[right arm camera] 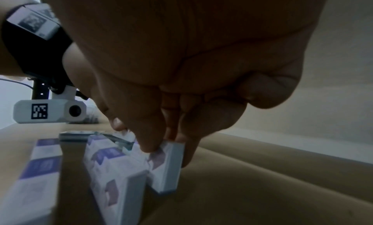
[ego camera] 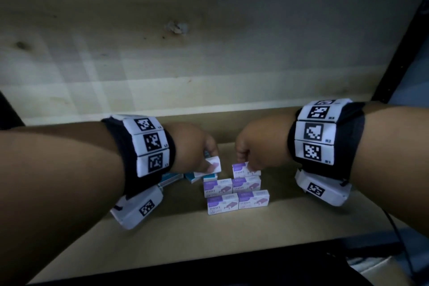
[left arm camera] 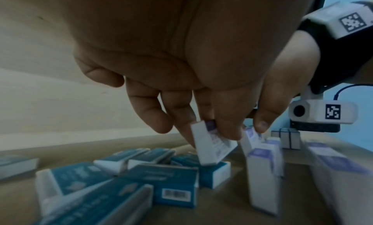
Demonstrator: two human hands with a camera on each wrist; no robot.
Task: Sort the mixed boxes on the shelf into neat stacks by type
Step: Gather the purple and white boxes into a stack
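Observation:
Small white-and-purple staples boxes (ego camera: 238, 195) stand in two rows on the shelf floor (ego camera: 301, 220). My right hand (ego camera: 246, 163) pinches one purple box (ego camera: 242, 169) at the back right, on or just above the row; in the right wrist view its fingers (right arm camera: 149, 142) grip that box (right arm camera: 168, 167) from the top. My left hand (ego camera: 209, 158) pinches another purple box (ego camera: 210, 166), tilted, lifted over the teal boxes (ego camera: 171, 177). In the left wrist view this held box (left arm camera: 210, 148) hangs above several loosely scattered teal boxes (left arm camera: 171, 185).
A pale wooden panel (ego camera: 209, 53) closes the back of the shelf. A black metal upright (ego camera: 406, 42) stands at the right, and a dark cable (ego camera: 399, 239) runs down near the front right edge. Bare shelf floor lies right of the purple rows.

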